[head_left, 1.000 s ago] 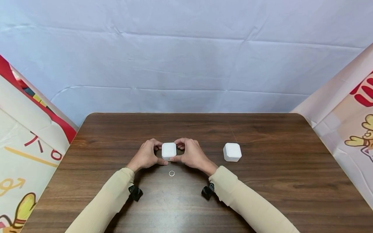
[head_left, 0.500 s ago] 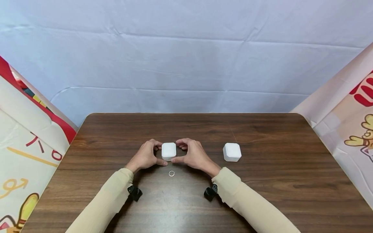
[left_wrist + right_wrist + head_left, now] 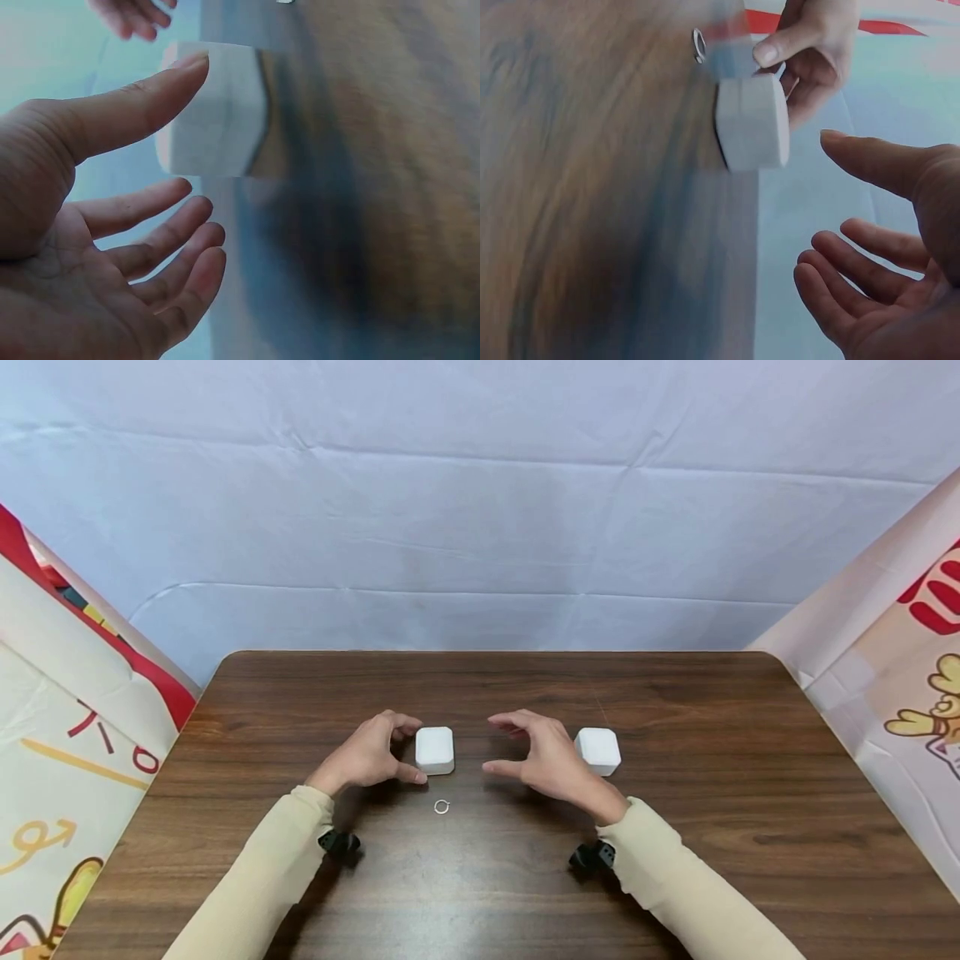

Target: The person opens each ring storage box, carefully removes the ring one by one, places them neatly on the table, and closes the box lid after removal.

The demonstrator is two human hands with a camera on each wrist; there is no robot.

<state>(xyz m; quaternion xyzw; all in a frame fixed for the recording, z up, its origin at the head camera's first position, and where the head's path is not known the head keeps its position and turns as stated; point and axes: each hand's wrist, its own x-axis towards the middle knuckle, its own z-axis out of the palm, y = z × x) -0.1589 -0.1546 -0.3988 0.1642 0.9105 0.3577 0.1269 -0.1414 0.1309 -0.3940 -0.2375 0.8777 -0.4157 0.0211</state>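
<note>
A small white box with cut-off corners stands on the table left of the middle. My left hand is beside its left side, thumb and fingers spread and holding nothing; in the left wrist view the thumb overlaps the box. My right hand is off to the box's right, fingers loosely bent with nothing between them. In the right wrist view a gap shows between its fingertips and the box. A small silver hoop lies on the table just in front of the box.
A second, similar white box stands to the right, partly behind my right hand. The brown wooden table ends at a pale cloth backdrop, with printed cloths at both sides.
My right hand has let go of the box and moved right, towards the second box. My left hand has drawn slightly left. The box and the hoop have stayed in place.
</note>
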